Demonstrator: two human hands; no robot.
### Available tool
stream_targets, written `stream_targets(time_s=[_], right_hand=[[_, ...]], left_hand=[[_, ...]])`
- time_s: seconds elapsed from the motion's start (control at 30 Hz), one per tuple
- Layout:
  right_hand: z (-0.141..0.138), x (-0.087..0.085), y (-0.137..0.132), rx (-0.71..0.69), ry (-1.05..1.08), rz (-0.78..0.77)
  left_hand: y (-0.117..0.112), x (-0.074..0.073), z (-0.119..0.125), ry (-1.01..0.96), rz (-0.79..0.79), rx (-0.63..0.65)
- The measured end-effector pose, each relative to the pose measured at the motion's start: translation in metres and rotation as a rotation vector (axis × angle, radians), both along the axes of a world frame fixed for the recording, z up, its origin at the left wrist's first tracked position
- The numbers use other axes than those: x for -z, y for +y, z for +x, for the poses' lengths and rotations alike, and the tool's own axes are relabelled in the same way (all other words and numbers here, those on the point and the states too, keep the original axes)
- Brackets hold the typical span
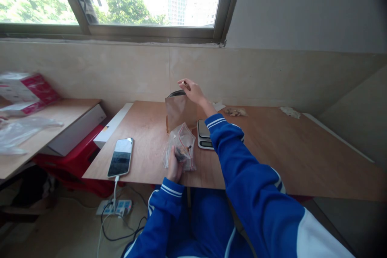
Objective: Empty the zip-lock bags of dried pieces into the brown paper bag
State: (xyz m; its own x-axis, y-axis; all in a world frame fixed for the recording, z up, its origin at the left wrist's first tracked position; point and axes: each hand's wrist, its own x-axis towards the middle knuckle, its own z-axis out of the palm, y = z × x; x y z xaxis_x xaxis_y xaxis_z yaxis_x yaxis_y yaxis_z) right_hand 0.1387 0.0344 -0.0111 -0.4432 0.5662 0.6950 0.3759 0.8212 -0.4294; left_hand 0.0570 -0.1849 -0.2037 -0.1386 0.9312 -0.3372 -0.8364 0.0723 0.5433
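Observation:
My left hand (pixel 174 166) grips a small clear zip bag (pixel 181 145) with a red seal line and dark contents, held upright at the near edge of the wooden table (pixel 272 149). My right hand (pixel 191 90) reaches forward over the open top of a standing brown paper bag (pixel 178 113), fingers pinched on a small piece I cannot make out. A small digital scale (pixel 204 134) lies just right of the clear bag, partly under my right sleeve.
A phone (pixel 121 156) lies on the table's left, its cable running down to a power strip (pixel 116 207) on the floor. Scraps (pixel 235 111) lie at the table's back. A red crate (pixel 75 161) and a second table with pink-and-white boxes (pixel 27 92) stand left.

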Motion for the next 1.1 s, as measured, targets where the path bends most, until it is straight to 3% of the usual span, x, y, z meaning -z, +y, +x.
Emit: stream_targets(time_s=[0.3,0.5,0.63,0.77,0.83,0.9,1.0,1.03,1.1], right_hand=[[-0.002,0.012,0.002,0.010,-0.090,-0.010],[0.000,0.008,-0.009,0.016,-0.164,-0.052],[-0.004,0.011,-0.018,0.193,-0.255,-0.012],[-0.007,0.011,-0.031,0.370,-0.204,0.042],[-0.007,0.004,-0.043,0.313,-0.126,0.009],[-0.003,-0.008,-0.058,0.145,-0.079,-0.084],[0.008,-0.024,-0.088,-0.213,-0.218,-0.306],[0.012,-0.025,-0.099,-0.275,-0.305,-0.360],[0.019,-0.019,-0.119,-0.232,-0.451,-0.386]], left_hand=[[0.000,-0.003,0.001,0.005,-0.037,-0.002],[0.000,-0.001,0.001,0.022,-0.018,-0.003],[0.000,-0.001,0.000,0.012,-0.024,0.010],[0.000,-0.002,0.000,0.009,-0.020,0.006],[0.000,-0.001,0.000,0.003,-0.013,0.002],[0.000,0.001,0.000,-0.004,-0.006,0.007],[0.000,0.004,0.000,-0.002,-0.010,0.010],[0.000,0.004,-0.001,0.000,-0.016,0.006],[0.000,0.003,-0.001,0.002,-0.035,-0.012]])
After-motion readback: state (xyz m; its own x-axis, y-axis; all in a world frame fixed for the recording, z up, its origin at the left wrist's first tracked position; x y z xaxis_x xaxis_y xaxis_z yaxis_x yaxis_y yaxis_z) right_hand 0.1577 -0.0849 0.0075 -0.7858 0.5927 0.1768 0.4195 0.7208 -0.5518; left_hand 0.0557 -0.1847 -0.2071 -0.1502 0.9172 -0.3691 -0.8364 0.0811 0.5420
